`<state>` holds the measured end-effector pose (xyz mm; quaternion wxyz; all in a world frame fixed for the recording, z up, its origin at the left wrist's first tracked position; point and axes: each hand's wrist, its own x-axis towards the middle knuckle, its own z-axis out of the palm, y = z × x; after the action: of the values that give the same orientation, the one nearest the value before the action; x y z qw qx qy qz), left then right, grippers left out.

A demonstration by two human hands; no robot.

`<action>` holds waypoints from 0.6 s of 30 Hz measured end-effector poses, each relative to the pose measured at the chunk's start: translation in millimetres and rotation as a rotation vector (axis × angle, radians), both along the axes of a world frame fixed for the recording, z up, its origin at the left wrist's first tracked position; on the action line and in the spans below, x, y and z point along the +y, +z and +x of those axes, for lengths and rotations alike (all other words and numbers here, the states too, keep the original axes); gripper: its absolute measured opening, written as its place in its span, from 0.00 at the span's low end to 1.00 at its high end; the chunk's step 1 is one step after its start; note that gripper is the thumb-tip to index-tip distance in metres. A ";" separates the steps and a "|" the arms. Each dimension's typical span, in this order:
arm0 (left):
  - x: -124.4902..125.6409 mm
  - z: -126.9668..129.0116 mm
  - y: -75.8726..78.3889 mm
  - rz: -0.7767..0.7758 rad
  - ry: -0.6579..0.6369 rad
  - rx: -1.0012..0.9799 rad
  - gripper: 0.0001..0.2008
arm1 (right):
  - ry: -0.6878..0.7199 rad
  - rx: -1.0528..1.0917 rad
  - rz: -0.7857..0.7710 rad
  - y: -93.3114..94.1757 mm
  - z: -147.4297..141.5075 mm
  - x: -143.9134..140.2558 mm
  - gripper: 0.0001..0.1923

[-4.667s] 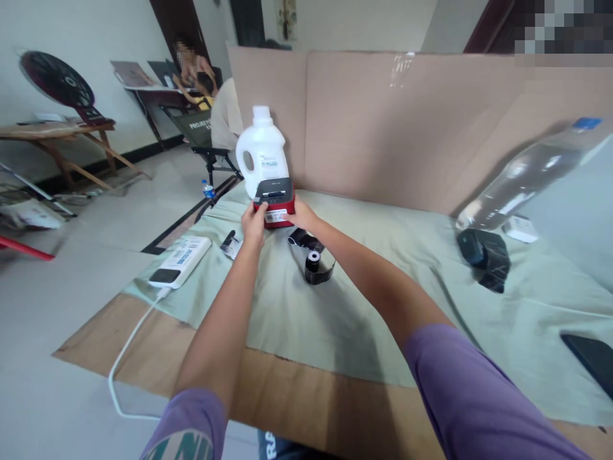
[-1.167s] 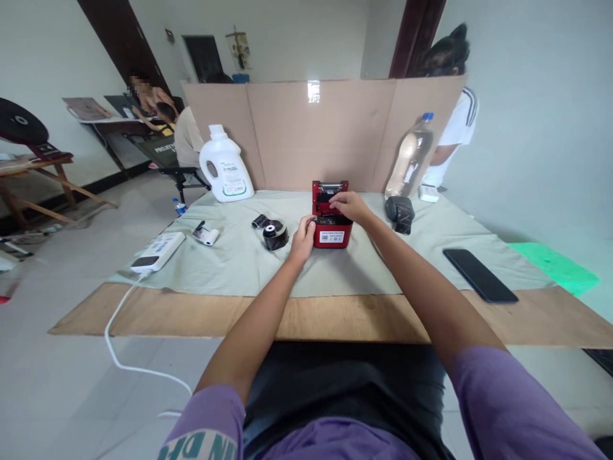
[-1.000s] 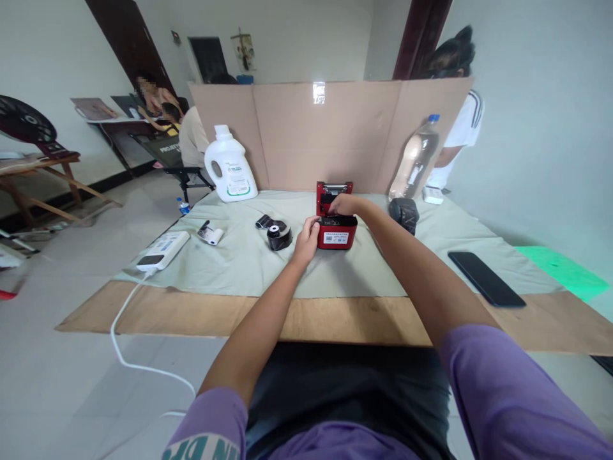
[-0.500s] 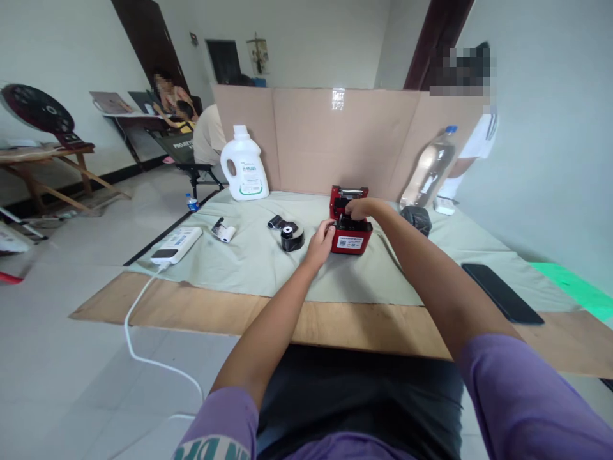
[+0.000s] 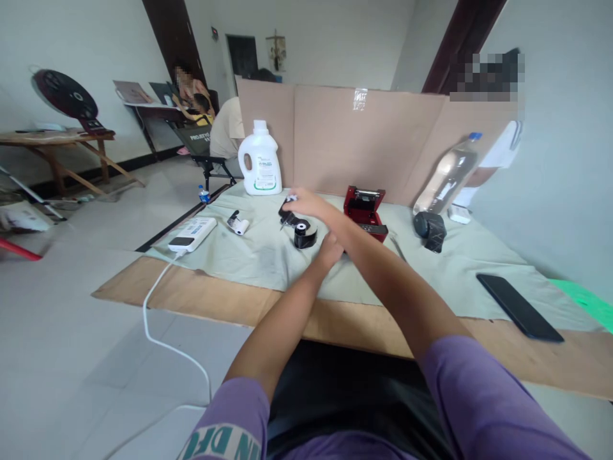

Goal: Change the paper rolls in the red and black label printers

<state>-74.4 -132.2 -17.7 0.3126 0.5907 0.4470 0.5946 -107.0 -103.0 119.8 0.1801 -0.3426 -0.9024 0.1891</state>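
A small red machine (image 5: 352, 198), which looks like a label printer, stands with its lid raised on the cloth. My left hand (image 5: 331, 248) is at its near left side, with its fingers mostly hidden behind my right forearm. Out to the left of the machine, my right hand (image 5: 304, 200) is closed, its fingertips on a small black and whitish thing that I cannot make out. Just below that hand lies a black roll of tape or ribbon (image 5: 305, 236) with a loose black end. A small white roll with a black strip (image 5: 238, 223) lies farther left.
A white jug (image 5: 262, 163) and a clear bottle (image 5: 447, 176) stand before a cardboard screen (image 5: 354, 140). A white power bank (image 5: 192, 234) with a cable, a black wrapped roll (image 5: 431, 229) and a phone (image 5: 520, 306) lie on the cloth. Other people are beyond the screen.
My right hand has come out of the red machine and moved left, above the black roll. My left hand stays near the machine. The whole view has shifted right.
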 end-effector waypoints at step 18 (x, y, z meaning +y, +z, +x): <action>18.1 0.5 -6.8 0.069 -0.097 -0.026 0.17 | -0.280 -0.414 -0.041 -26.9 -1.3 2.5 0.18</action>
<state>-73.9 -114.1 -24.5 0.3263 0.6143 0.3932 0.6013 -108.3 -100.5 92.9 0.0091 -0.4993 -0.8598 0.1064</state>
